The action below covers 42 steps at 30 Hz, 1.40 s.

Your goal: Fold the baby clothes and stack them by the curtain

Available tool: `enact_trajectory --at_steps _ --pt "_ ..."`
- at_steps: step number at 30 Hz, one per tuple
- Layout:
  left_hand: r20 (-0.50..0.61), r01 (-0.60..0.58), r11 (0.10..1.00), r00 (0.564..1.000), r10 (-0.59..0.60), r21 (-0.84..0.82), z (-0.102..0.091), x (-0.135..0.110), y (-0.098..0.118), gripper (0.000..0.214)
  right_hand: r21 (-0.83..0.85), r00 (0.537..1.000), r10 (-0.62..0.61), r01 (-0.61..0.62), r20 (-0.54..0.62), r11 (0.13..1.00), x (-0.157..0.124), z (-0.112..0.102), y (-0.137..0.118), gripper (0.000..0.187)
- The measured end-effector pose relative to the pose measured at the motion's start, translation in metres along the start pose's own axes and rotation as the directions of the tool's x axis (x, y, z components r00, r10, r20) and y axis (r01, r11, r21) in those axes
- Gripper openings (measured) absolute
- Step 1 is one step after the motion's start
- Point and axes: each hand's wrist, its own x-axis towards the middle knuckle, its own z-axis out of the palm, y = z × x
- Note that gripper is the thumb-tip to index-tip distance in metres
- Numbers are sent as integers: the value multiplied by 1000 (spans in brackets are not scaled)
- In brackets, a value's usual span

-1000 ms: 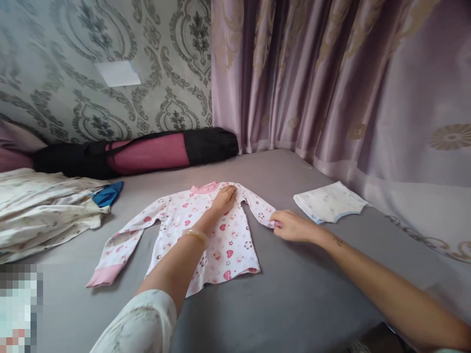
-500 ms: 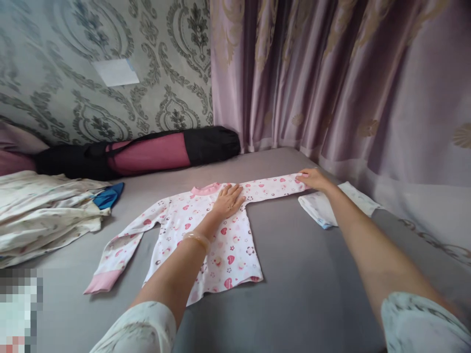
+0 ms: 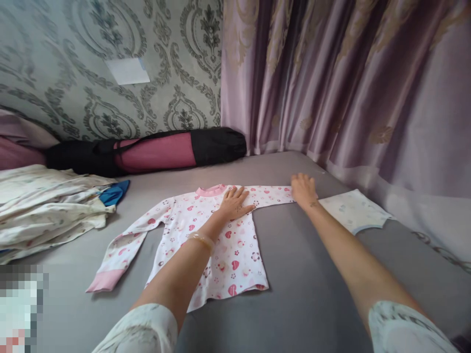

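Note:
A white long-sleeved child's shirt with pink hearts, a pink collar and pink cuffs lies spread on the grey bed sheet. My left hand rests flat on it by the shoulder at the right, fingers stretched out and slightly apart. At the end of the right-hand sleeve, my right hand has its fingers bent over the cuff, which is mostly hidden beneath it. The other sleeve slants down to the left, bent and partly twisted. Just beyond my right wrist lies a small pale garment with a blue edge.
Crumpled pale clothes with a blue piece are heaped at the left. A long black and maroon bag lies along the patterned wall. Purple curtains hang down to the bed at the right.
My right hand has moved inward and slightly down, turning over the cuff it pinched before. That sleeve now lies more level. My left hand stays on the shoulder; the view has shifted slightly.

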Motion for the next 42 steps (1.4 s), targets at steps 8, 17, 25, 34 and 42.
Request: enact_trajectory --at_steps 8,17,25,34,42 --pt "159 40 998 987 -33 -38 -20 21 5 96 356 869 -447 357 211 864 -38 27 -103 60" --pt "169 49 993 985 -30 -108 -15 27 -1 103 112 948 29 -68 318 991 -5 20 -12 58" --pt "129 18 978 992 9 -206 -23 0 3 102 79 985 -14 1 171 997 -3 -8 -6 30" --pt "-216 73 972 969 -123 -224 -69 -151 -81 49 248 883 -468 445 40 861 -42 -6 -168 44" --pt "-226 644 676 643 -732 -358 -90 -286 -159 52 262 869 -474 429 141 864 -66 6 -258 42"
